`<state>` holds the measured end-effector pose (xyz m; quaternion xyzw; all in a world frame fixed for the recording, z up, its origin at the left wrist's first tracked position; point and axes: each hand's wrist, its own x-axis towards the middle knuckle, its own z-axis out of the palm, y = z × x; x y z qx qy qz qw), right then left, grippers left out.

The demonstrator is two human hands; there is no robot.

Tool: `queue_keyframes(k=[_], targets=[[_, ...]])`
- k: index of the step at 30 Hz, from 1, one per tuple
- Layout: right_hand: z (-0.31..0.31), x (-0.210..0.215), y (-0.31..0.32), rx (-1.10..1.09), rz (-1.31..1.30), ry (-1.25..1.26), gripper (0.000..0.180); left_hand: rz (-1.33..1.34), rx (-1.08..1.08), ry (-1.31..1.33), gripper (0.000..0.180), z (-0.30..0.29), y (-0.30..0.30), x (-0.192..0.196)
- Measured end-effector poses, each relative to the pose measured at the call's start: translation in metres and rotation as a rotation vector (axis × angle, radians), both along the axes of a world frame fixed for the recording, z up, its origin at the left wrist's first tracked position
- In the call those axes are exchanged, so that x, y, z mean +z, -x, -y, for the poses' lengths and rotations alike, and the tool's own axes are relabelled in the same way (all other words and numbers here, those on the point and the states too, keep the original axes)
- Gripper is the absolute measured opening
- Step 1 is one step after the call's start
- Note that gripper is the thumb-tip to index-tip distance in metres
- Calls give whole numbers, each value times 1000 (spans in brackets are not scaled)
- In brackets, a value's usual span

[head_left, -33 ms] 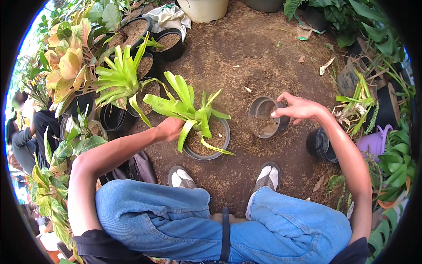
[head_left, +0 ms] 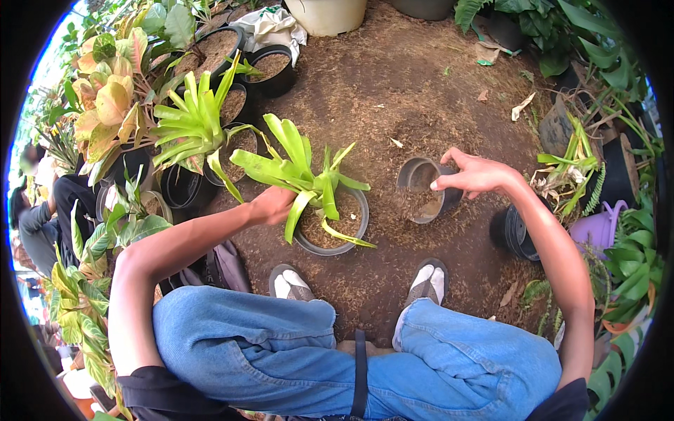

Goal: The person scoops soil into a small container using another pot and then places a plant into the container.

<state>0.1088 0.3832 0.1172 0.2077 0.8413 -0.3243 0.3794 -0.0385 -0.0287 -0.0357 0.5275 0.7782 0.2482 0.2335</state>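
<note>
My left hand (head_left: 270, 205) is shut on the base of a green plant with long strap leaves (head_left: 295, 168). It holds the plant tilted over a black pot (head_left: 330, 251) filled with brown soil, just in front of my feet. My right hand (head_left: 477, 175) grips the rim of a second black pot (head_left: 418, 175) with its fingertips. That pot lies tipped toward me on the ground and has a little soil inside. The two pots stand close side by side and do not touch.
Several black pots with soil (head_left: 270, 67) and leafy plants (head_left: 189, 123) crowd the upper left. A white pot (head_left: 326, 14) stands at the top, another black pot (head_left: 516, 235) and a purple watering can (head_left: 597, 228) at right. A person (head_left: 35, 217) crouches at the left edge.
</note>
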Motion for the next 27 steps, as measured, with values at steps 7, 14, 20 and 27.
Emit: queue_keyframes(k=[7, 14, 20, 27], targets=[[44, 9, 13, 272, -253, -175, 99, 24, 35, 144, 44, 7, 1, -3], [60, 10, 9, 306, -271, -238, 96, 12, 18, 112, 45, 2, 3, -4], [60, 13, 4, 383, -231, -273, 102, 16, -22, 46, 48, -5, 5, -3], [59, 9, 13, 386, -299, -290, 106, 7, 2, 72, 49, -6, -1, 5]])
